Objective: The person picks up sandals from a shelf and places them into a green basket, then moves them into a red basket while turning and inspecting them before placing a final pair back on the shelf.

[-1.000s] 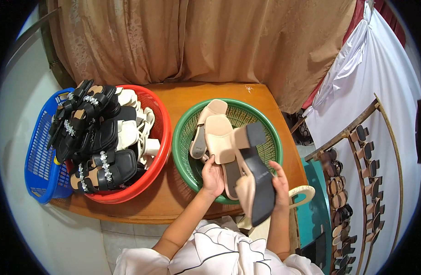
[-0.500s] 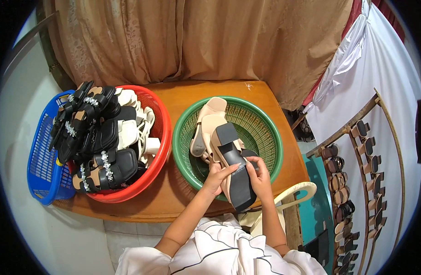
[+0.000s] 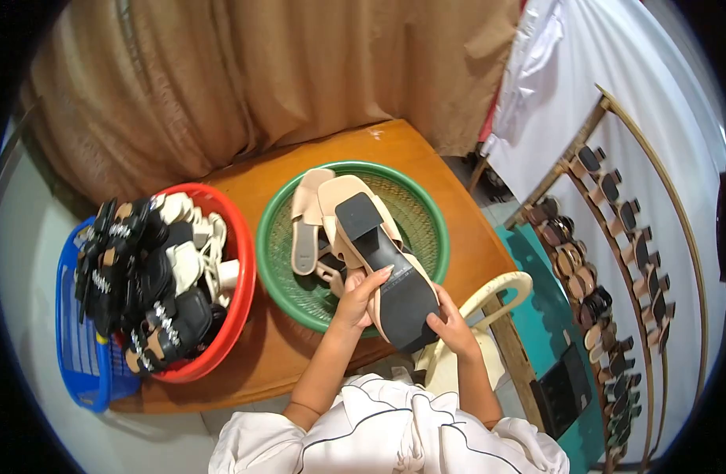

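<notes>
A beige heeled sandal (image 3: 402,304) is held sole up between my two hands, over the near side of the green basket (image 3: 270,272). Its black sole and square black heel face me, the heel pointing away. My left hand (image 3: 356,300) is closed on its left edge, with the thumb lying on the sole. The fingers of my right hand (image 3: 455,324) grip the right edge near the toe. A second beige sandal shows just behind the held one. Inside the basket lies another beige sandal (image 3: 305,245), insole up.
On the wooden table (image 3: 434,186), a red basket (image 3: 240,316) holds black and white sandals. A blue basket (image 3: 82,367) stands left of it. To the right are a cream chair (image 3: 509,288) and racks of sandals (image 3: 627,213). A brown curtain (image 3: 315,71) hangs behind.
The view has swung to the right. My right hand has slid from the middle of the sole down toward the toe; the left keeps its hold.
</notes>
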Demonstrator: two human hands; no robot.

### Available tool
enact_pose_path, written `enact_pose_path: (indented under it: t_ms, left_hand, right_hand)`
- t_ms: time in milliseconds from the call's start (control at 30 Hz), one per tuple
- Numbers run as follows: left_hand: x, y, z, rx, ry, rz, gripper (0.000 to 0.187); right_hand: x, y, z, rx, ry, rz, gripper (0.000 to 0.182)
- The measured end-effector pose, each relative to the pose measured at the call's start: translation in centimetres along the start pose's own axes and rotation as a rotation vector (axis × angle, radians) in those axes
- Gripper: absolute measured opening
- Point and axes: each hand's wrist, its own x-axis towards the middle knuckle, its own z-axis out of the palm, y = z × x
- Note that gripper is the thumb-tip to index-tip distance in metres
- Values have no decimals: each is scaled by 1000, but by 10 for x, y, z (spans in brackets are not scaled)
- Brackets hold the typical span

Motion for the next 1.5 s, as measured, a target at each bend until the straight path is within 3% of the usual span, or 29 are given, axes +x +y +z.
enact_pose_path:
  t_ms: [100,233,500,633,833,900,967,1033,1133,1200,1267,1333,1400,1500]
  left_hand:
    - [9,-23,33,9,-102,12,38]
    - [18,-65,78,-26,-184,-118,37]
    - [23,-192,146,106,-498,-540,36]
    - [2,-256,194,166,-583,-563,43]
    - [-34,-346,240,233,-732,-762,60]
    - [-44,-372,253,268,-825,-831,60]
    - [-58,-391,272,327,-881,-888,44]
    - [-59,-411,295,528,-1166,-885,54]
    - [-71,-431,326,532,-1275,-612,78]
    - [-63,-445,344,513,-1444,-624,84]
    - [-63,-450,353,618,-1451,-529,82]
    - [-62,-450,358,675,-1436,-490,76]
    - [-57,-451,356,764,-1399,-496,75]
    - [-47,-455,350,816,-1353,-493,73]
  right_hand:
    - [-28,-5,-19,13,134,40,66]
    - [-72,-21,-49,33,265,-22,65]
    - [-188,-33,-107,17,682,-52,66]
    - [-245,-38,-127,80,888,-103,60]
    - [-326,-34,-158,130,1146,-197,55]
    - [-351,-36,-166,91,1187,-298,51]
    - [-377,-34,-176,157,1258,-346,55]
    - [-398,-35,-184,220,1332,-432,56]
    - [-430,-28,-207,370,1427,-631,57]
    - [-452,-24,-230,378,1510,-736,59]
    - [-466,-51,-247,301,1691,-745,59]
    - [-482,-87,-271,171,1642,-813,52]
    - [-495,-126,-294,229,1706,-707,44]
    - [-507,-181,-341,166,1626,-613,36]
